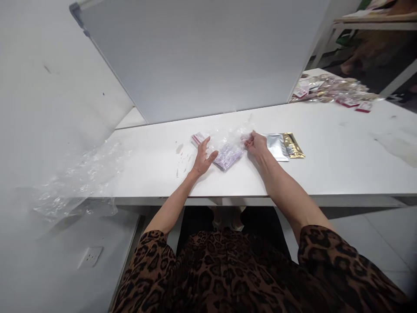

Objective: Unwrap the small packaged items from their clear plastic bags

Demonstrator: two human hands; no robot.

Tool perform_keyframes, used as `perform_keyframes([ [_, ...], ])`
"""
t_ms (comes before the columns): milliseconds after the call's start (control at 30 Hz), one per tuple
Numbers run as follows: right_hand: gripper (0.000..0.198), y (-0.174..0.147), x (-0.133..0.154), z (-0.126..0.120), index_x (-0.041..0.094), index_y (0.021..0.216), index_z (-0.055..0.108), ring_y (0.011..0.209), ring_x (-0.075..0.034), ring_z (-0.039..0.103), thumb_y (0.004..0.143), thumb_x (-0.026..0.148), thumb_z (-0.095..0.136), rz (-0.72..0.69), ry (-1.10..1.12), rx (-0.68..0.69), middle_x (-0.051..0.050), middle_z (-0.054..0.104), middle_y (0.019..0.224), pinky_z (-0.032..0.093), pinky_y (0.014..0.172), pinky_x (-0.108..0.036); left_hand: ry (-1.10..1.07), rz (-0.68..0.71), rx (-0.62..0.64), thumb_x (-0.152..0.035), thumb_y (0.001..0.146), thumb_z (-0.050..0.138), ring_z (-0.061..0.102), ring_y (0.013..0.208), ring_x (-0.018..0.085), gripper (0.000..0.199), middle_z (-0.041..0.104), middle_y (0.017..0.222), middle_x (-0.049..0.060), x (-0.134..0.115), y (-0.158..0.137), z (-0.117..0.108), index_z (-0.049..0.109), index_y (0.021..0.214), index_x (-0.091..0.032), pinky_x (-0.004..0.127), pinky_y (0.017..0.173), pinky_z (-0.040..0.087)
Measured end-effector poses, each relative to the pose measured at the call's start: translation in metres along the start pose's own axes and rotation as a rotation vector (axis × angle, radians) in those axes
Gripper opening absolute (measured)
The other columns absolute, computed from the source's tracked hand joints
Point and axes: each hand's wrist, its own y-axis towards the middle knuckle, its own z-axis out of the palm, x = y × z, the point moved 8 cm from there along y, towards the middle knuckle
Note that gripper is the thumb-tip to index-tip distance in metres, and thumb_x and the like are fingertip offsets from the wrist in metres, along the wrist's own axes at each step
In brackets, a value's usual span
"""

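Observation:
A clear plastic bag (224, 134) lies crumpled on the white table between my hands. My right hand (256, 143) pinches the bag's right end with its fingers closed. My left hand (203, 158) is open, thumb and fingers apart, at the bag's left side. Below and partly under the clear plastic is a flat purple packet (228, 157). A white card with a red stripe (197, 138) shows just beyond my left fingers. Right of my right hand lie a silver pouch (277, 148) and a gold pouch (294, 145), side by side; my wrist hides part of the silver one.
A heap of clear plastic bags (84, 178) hangs over the table's left end by the wall. A whiteboard (208, 56) stands along the back edge. Several filled plastic packets with red-edged cards (335, 90) are piled at the back right.

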Motion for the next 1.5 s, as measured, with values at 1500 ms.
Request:
perform_keyframes([
  [1500,0.032,0.013,0.000,-0.010,0.023,0.076,0.043,0.038,-0.008,0.049,0.103,0.028,0.059,-0.013,0.036,-0.029,0.009,0.045,0.050,0.052,0.041,-0.018,0.192,0.090,-0.251,-0.052,0.107,0.042,0.064,0.104,0.022,0.039,0.070,0.106,0.010,-0.020,-0.009,-0.046,0.065,0.102,-0.021,0.038,0.099,0.050],
])
